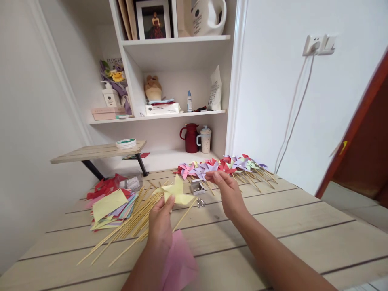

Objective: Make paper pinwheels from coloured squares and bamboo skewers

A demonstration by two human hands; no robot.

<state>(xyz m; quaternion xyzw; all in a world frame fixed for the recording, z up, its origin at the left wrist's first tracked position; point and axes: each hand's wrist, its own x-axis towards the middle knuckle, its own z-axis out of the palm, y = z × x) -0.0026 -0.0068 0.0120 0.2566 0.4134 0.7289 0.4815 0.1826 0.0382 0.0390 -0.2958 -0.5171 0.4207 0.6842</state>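
Between the thumb and fingers of my left hand (pixel 160 222) is a pale yellow paper pinwheel (pixel 178 188), its blades folded toward the middle. My right hand (pixel 229 196) is raised to the right of it, apart from it, thumb and fingertips pinched together; anything in the pinch is too small to make out. Between the hands lie a small pile of shiny metal pins (pixel 200 203) and a small open box (pixel 197 187) with more inside. Thin wooden sticks (pixel 130 223) spread left of and under my left hand. Pink paper (pixel 180 262) lies below my left wrist.
Stacked coloured paper squares (pixel 109 204) lie at the left beside red paper (pixel 106 186). Several finished pinwheels on sticks (pixel 226 165) line the table's back edge. A small raised stand (pixel 100 152) is at the back left, before shelves with a red jug (pixel 191 138).
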